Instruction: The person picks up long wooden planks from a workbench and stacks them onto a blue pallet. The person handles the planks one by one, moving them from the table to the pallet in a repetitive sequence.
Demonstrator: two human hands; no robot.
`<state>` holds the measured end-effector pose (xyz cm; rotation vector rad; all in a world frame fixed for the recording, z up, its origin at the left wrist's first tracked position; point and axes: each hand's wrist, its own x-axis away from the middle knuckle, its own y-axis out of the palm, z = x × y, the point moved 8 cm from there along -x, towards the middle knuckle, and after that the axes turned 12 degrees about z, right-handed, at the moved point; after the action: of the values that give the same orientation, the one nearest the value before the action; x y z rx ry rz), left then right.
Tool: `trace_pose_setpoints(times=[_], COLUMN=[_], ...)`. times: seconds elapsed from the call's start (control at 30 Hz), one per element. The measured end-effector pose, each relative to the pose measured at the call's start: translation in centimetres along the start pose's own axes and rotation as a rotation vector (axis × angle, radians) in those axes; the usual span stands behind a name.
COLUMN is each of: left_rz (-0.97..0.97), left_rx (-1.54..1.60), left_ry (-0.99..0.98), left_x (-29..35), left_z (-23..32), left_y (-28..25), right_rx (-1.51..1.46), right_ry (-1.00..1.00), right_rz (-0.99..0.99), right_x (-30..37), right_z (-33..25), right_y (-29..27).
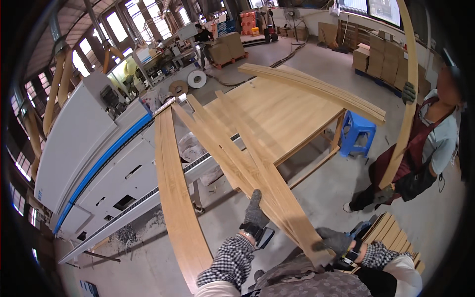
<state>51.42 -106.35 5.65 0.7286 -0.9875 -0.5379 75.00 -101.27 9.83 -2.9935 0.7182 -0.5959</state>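
Note:
Several long, light wood-coloured boards (269,185) run from close to my body up across the worktable. My left hand (256,213), in a grey glove, grips the left edge of these boards, its thumb over the top. At their near end, my right hand (335,241), gloved too, is wrapped around the right edge; part of its fingers is hidden below. Two more boards (175,198) lie side by side to my left, reaching from the machine to beside my left forearm. The light wood worktable (297,106) stands beyond my hands.
A white edge machine (89,148) with a blue strip fills the left. Stacked strips (307,89) cross the table's far side, near a blue stool (357,133). At right, a co-worker (415,143) holds a long board (409,114) upright. More boards (388,235) are piled beside my right arm.

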Motion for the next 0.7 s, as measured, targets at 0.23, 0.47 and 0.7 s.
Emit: trace_pose_setpoints(times=[0.23,0.47,0.7], left_rz=[-0.017,0.134,0.217], left_rx=[0.117,-0.198,-0.48], left_ry=[0.008,-0.004,-0.037], left_x=[-2.1,-6.5,-14.1], left_z=[-10.2,-13.5,-16.4], left_y=[7.7,10.0,6.3], right_rx=[-0.819,-1.232,-0.689], right_ry=[0.467,0.553,0.313], right_rz=[-0.014,0.046,0.073], right_x=[6.2,4.2,0.4], right_z=[5.8,19.9,22.8], right_y=[-10.0,-10.6,-11.1])
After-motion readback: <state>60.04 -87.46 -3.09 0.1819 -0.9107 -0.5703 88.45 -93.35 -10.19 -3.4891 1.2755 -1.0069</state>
